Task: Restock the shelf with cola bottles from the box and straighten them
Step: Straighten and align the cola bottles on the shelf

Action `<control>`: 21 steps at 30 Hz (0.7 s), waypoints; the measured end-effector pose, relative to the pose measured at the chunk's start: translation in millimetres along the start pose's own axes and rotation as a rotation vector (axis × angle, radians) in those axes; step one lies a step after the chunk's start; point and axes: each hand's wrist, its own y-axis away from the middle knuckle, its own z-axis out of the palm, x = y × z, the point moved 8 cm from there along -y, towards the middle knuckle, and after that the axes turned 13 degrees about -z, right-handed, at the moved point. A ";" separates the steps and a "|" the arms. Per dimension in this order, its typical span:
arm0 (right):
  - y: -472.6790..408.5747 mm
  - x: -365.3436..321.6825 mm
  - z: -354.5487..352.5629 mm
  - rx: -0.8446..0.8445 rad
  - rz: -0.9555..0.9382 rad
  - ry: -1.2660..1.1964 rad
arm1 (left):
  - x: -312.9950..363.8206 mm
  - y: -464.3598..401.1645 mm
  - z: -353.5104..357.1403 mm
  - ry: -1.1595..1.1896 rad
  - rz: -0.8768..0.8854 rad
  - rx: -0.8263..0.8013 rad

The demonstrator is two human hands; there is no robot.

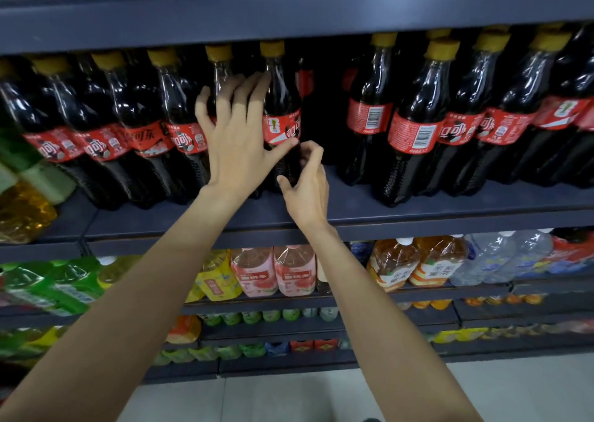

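Cola bottles with yellow caps and red labels line a dark blue shelf (369, 196). One cola bottle (281, 100) stands at the middle, just left of a gap in the row. My left hand (238, 138) lies flat against the bottles, fingers spread over this bottle's neck and its left neighbour (221, 68). My right hand (305, 183) curls around the lower body of the middle bottle, thumb and fingers near it but apart. More cola bottles (414, 126) stand right of the gap. The box is out of sight.
A dark gap (324, 126) in the front row sits right of the middle bottle. Green, pink and orange drink bottles (292, 270) fill the shelves below. An upper shelf board (289, 13) hangs close over the caps. Pale floor (289, 396) lies below.
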 end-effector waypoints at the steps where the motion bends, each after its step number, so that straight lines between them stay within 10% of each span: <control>1: -2.5 1.2 1.4 -0.016 -0.010 0.003 | 1.9 1.8 4.7 -0.013 -0.010 -0.027; 21: -76.0 63.7 29.6 -0.285 0.020 -0.296 | 6.5 13.4 32.0 -0.009 0.002 0.086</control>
